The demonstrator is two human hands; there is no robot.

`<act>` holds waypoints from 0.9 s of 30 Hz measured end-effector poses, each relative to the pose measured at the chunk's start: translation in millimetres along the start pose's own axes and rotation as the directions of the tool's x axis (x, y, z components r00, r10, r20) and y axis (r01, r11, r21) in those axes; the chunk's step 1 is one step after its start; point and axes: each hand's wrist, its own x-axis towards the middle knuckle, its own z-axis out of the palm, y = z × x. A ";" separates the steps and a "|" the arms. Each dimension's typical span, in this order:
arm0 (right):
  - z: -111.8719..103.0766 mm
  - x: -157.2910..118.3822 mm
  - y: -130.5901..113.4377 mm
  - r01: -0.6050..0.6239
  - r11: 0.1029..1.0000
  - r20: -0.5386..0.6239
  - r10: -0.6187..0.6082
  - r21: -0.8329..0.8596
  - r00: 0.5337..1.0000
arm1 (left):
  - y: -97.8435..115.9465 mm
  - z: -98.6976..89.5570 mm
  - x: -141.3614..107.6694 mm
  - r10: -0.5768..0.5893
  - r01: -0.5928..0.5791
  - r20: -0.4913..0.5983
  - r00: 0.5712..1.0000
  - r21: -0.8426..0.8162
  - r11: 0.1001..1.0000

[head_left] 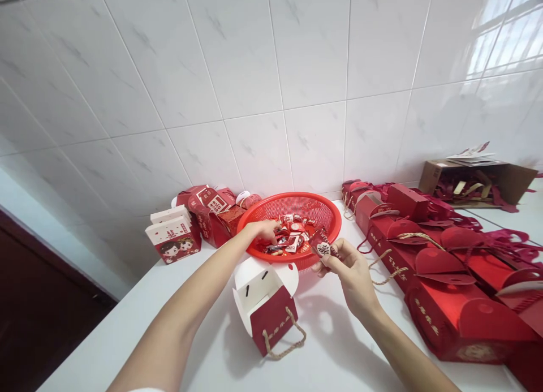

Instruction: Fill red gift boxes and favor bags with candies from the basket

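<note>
Among the wrapped candies point(292, 244) in the red plastic basket point(333, 211), my left hand point(268, 231) reaches down with its fingers curled; what they grip, if anything, is hidden. To the right of the basket's front rim, my right hand point(345, 262) pinches a dark red wrapped candy point(321, 246) with a white round mark. Below my left forearm, a small red-and-white gift box point(275, 319) stands on the table with its top flaps spread. Its rope handle point(285, 355) hangs toward me, and the visible inside is white with two dark slots.
Rows of closed red gift boxes point(445, 267) line the right side. Behind them lies a cardboard carton point(432, 177) with red ribbons. At left stand a card box with cartoon figures point(176, 245) and red boxes point(212, 214). A tiled wall point(254, 86) rises behind.
</note>
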 end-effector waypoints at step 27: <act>1.7 -0.5 -1.6 -0.123 0.992 -0.049 0.122 -0.009 0.991 | 5.2 5.5 -22.4 0.130 -0.130 0.056 0.990 -0.013 0.991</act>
